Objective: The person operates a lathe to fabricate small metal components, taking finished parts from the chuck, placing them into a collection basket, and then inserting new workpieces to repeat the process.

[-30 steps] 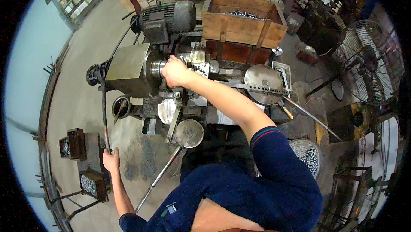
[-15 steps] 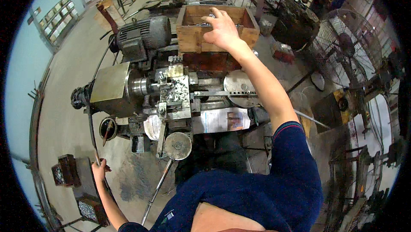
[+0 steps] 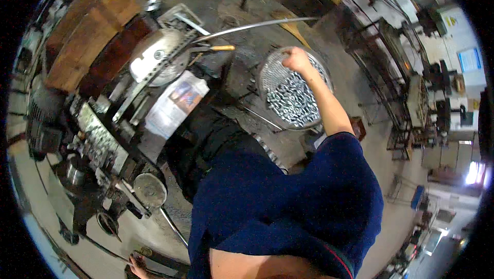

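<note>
My right hand (image 3: 297, 59) is over the far side of a round mesh basket (image 3: 274, 75), its fingers curled together. Whatever they may hold is hidden. Shiny small metal pieces (image 3: 293, 99) fill much of the basket, heaped toward its near side. At the lower left, my left hand (image 3: 138, 265) is closed around the end of a long dark lever rod (image 3: 105, 248), partly in shadow. The rod runs toward the lathe-like machine (image 3: 100, 132) on my left.
A wooden box (image 3: 95, 29) stands behind the machine. Folded printed paper (image 3: 176, 105) and a round metal plate (image 3: 167, 68) lie nearer me. A yellow-handled tool (image 3: 222, 48) sits by the plate. Metal racks (image 3: 383, 68) stand at the right.
My view has swung to the right. My right hand, spread above the wooden box before, is now at the mesh basket with curled fingers. My left hand stays on the rod.
</note>
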{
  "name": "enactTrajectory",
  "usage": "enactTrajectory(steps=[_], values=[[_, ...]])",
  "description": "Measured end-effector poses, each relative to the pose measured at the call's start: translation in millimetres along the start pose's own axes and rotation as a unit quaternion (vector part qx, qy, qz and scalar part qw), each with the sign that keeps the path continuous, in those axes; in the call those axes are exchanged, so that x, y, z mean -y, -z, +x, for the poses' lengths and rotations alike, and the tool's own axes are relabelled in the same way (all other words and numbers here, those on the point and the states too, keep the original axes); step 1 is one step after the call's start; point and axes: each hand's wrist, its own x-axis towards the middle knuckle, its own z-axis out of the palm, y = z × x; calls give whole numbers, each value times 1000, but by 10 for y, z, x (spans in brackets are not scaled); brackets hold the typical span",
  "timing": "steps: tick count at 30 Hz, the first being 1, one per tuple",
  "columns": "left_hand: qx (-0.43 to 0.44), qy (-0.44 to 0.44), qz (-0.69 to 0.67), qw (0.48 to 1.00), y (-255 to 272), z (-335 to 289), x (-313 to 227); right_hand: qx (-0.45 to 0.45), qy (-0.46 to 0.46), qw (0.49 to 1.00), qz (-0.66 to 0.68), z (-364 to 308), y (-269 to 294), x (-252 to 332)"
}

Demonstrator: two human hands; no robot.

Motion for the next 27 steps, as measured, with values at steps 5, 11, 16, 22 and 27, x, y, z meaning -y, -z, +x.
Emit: enactTrajectory(steps=[5,11,16,22,27], values=[[4,-1,38,999,-161,131,-196,99,-137,981,-100,-525,-837,-909],[-1,2,54,999,-121,-33,-186,155,-27,984,-82,-421,-1025,-692],[-3,-2,59,998,-67,-151,-143,214,-65,959,-173,-313,-1014,-84],[-37,-41,86,995,-265,-309,-296,259,-74,958,-100,-369,-903,-50],[35,-120,38,991,-488,-719,-536,227,-38,963,-142,-327,-1063,-232]])
